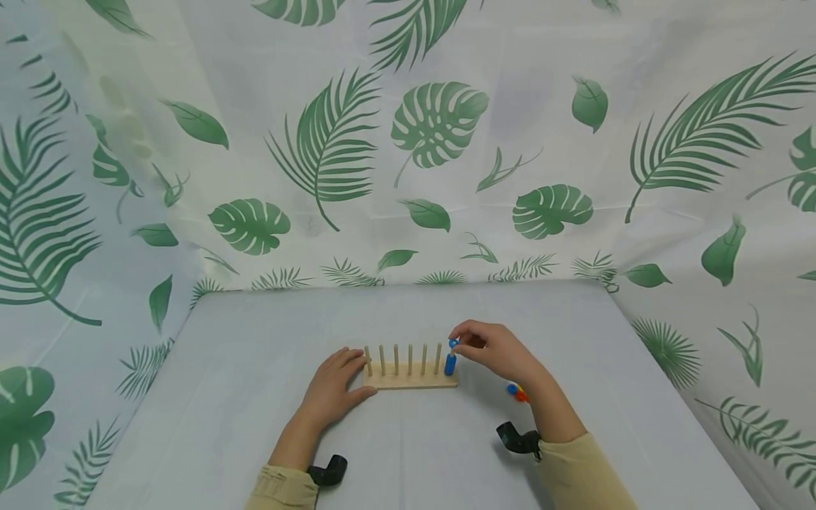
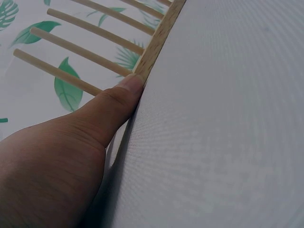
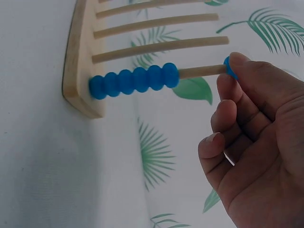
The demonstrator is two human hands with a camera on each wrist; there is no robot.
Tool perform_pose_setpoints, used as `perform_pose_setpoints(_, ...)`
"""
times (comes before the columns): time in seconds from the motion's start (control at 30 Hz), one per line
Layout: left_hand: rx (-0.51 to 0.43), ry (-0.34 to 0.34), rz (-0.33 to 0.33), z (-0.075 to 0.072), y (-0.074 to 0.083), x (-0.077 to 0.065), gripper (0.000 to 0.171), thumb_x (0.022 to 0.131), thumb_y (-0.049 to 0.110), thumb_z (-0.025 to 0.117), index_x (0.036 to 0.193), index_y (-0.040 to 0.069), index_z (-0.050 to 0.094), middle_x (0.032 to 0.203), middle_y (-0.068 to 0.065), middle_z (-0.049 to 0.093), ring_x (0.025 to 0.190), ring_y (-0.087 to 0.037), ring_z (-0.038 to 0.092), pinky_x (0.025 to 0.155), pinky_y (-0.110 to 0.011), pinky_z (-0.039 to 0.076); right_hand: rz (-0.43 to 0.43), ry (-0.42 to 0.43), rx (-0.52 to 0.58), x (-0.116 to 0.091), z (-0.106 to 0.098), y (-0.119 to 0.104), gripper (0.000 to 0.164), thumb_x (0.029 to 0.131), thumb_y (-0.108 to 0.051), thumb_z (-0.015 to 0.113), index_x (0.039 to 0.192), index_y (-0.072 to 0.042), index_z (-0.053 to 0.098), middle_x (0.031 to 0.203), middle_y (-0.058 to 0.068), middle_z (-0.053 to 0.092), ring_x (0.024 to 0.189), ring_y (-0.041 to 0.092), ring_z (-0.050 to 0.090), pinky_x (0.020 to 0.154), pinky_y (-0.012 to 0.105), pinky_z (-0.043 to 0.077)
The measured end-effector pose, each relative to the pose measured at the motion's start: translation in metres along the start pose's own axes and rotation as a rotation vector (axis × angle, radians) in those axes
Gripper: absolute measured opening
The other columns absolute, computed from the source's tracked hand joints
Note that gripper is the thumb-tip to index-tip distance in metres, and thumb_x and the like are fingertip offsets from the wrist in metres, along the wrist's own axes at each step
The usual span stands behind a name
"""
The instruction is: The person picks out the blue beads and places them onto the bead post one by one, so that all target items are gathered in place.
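A wooden peg board [image 1: 417, 382] with a row of upright pegs stands on the table. Several blue beads [image 3: 135, 80] are stacked at the bottom of its rightmost peg. At that peg's top, my right hand [image 1: 494, 347] pinches another blue bead [image 3: 230, 68] between thumb and index finger; the peg tip meets the bead. The other right fingers curl loosely. My left hand [image 1: 334, 386] holds the board's left end, its thumb [image 2: 128, 85] against the front edge and the fingers round the far side. The other pegs [image 1: 410, 360] are bare.
A small group of loose beads [image 1: 521, 395], blue, orange and yellow, lies on the table [image 1: 255, 340] beside the right forearm, which partly hides it. A leaf-patterned cloth [image 1: 440, 177] hangs behind and at both sides. Each wrist wears a black camera [image 1: 518, 438].
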State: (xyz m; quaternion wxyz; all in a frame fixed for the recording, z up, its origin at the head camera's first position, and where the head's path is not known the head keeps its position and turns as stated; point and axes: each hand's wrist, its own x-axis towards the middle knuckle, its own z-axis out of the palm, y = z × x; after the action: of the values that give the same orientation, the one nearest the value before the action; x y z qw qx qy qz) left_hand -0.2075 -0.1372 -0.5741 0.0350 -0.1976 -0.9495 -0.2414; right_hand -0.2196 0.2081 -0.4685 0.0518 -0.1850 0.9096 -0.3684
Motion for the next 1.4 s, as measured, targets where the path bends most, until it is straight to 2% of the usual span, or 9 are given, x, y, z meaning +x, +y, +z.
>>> perform_pose_setpoints(0.3, 0.008, 0.007, 0.01, 0.001, -0.002, 0.0, 0.068, 0.086, 0.053, 0.071, 0.14, 0.016, 0.056, 0.148, -0.003, 0.051, 0.146, -0.031, 0.036, 0.121, -0.051, 0.031, -0.012, -0.015, 0.015, 0.0, 0.009, 0.013, 0.014, 0.094, -0.029, 0.069, 0.108, -0.03, 0.067, 0.082, -0.01, 0.062, 0.074, 0.011, 0.056, 0.063, 0.024, 0.051)
perform_pose_setpoints(0.43, 0.007, 0.013, 0.013, 0.001, -0.002, 0.001, 0.067, 0.086, 0.053, 0.071, 0.14, 0.016, 0.056, 0.148, -0.002, 0.051, 0.145, -0.03, 0.036, 0.121, -0.051, 0.031, -0.027, -0.028, 0.039, 0.0, 0.013, 0.018, 0.015, 0.094, -0.03, 0.069, 0.109, -0.026, 0.067, 0.083, -0.008, 0.062, 0.071, 0.01, 0.054, 0.06, 0.024, 0.049)
perform_pose_setpoints(0.63, 0.0, 0.019, 0.013, 0.0, 0.0, 0.001, 0.067, 0.085, 0.052, 0.072, 0.14, 0.016, 0.056, 0.148, -0.002, 0.051, 0.145, -0.03, 0.037, 0.12, -0.051, 0.031, -0.033, -0.042, 0.047, 0.0, 0.017, 0.024, 0.018, 0.095, -0.031, 0.068, 0.111, -0.024, 0.066, 0.084, -0.008, 0.062, 0.071, 0.008, 0.054, 0.06, 0.024, 0.048)
perform_pose_setpoints(1.13, 0.006, 0.012, 0.007, 0.001, 0.0, 0.0, 0.068, 0.085, 0.054, 0.071, 0.14, 0.016, 0.056, 0.148, -0.002, 0.051, 0.145, -0.03, 0.037, 0.12, -0.051, 0.031, -0.028, -0.055, 0.036, 0.0, 0.021, 0.027, 0.018, 0.095, -0.032, 0.068, 0.111, -0.025, 0.066, 0.085, -0.009, 0.062, 0.072, 0.009, 0.055, 0.061, 0.025, 0.049)
perform_pose_setpoints(1.4, 0.013, 0.016, 0.004, 0.001, 0.0, 0.0, 0.067, 0.085, 0.053, 0.071, 0.14, 0.017, 0.056, 0.148, -0.002, 0.051, 0.145, -0.03, 0.037, 0.12, -0.051, 0.031, -0.04, -0.073, 0.034, -0.003, 0.018, 0.029, 0.029, 0.095, -0.035, 0.066, 0.12, -0.019, 0.066, 0.085, -0.008, 0.062, 0.071, 0.008, 0.054, 0.062, 0.024, 0.048)
